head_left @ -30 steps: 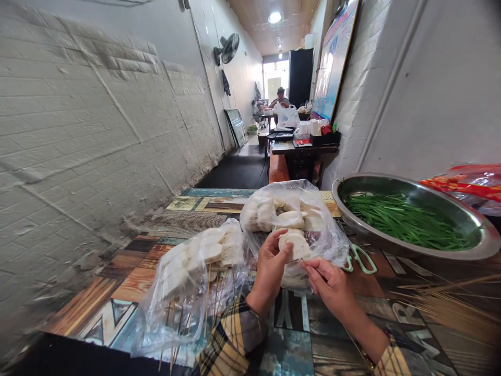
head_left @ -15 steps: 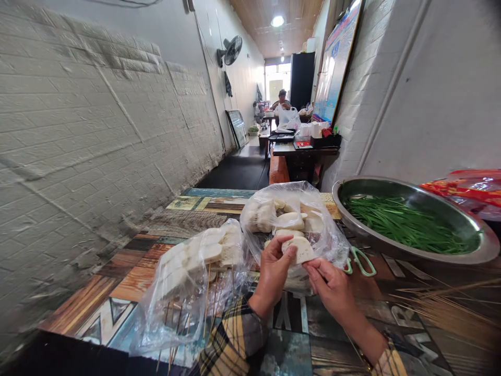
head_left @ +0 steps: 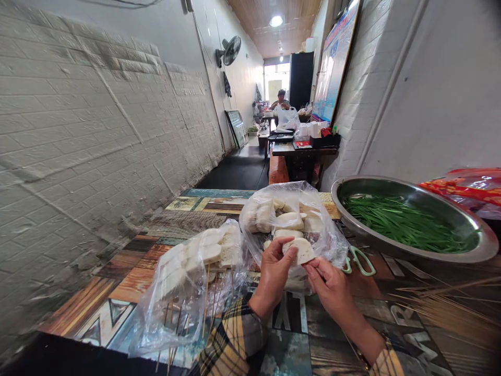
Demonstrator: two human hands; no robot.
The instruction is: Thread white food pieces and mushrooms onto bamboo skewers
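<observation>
On our far left runs a painted brick wall point(head_left: 78, 130), and beside it stretches our patchwork table point(head_left: 125, 282). On the table we see a clear bag point(head_left: 191, 256) covering rows of white bread slices, with thin sticks point(head_left: 205, 303) poking out below them toward us. A checked sleeve point(head_left: 238, 334) leads up to our left hand point(head_left: 274, 274), whose thumb and fingers grip one white slice point(head_left: 299, 251) by its left side. We have that slice tilted up in front of a second bag point(head_left: 332, 235), an open one holding more pieces of bread point(head_left: 289, 221). Well beyond it, another person point(head_left: 281, 99) sits near the back of the room. Our right hand point(head_left: 329, 284) comes next, fingertips pinched together at the slice's lower right edge; we cannot tell whether a stick has entered the bread there. Just past this hand lies a pair of scissors with pale green handles point(head_left: 368, 273). Farther right we have a wide metal bowl point(head_left: 487, 237) with long green stalks point(head_left: 403, 222) inside, loose sticks point(head_left: 450, 303) spread on the table nearer us, and a red packet point(head_left: 469, 183) behind the bowl.
</observation>
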